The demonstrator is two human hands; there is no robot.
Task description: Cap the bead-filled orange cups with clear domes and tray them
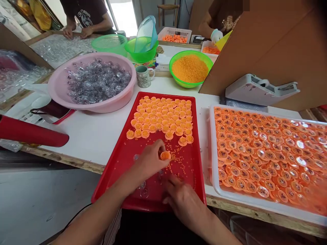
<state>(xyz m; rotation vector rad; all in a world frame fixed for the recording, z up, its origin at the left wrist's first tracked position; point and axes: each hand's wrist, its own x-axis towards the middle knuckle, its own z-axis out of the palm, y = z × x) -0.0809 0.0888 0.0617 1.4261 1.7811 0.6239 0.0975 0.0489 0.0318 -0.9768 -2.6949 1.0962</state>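
Observation:
My left hand (pixel 151 159) pinches a small orange cup (pixel 165 156) filled with orange beads, tilted above the red tray (pixel 114 170). Close below it, my right hand (pixel 180 197) is low over the tray's near part, its fingers curled and smeared by motion. Whether anything is in those fingers I cannot make out. Clear round lids (pixel 144 193) lie on the tray left of my right hand. Rows of bead-filled orange cups (pixel 159 115) cover the far half of the tray. Loose orange beads (pixel 178 161) are scattered beside my hands.
On the right stands a white-rimmed bin (pixel 216 183) of lidded orange pieces, with a tape dispenser (pixel 260 90) behind. A pink basin (pixel 127 93) of clear lids, a mug (pixel 143 76) and a green bowl (pixel 187 85) of beads stand beyond the tray. Two people work across the table.

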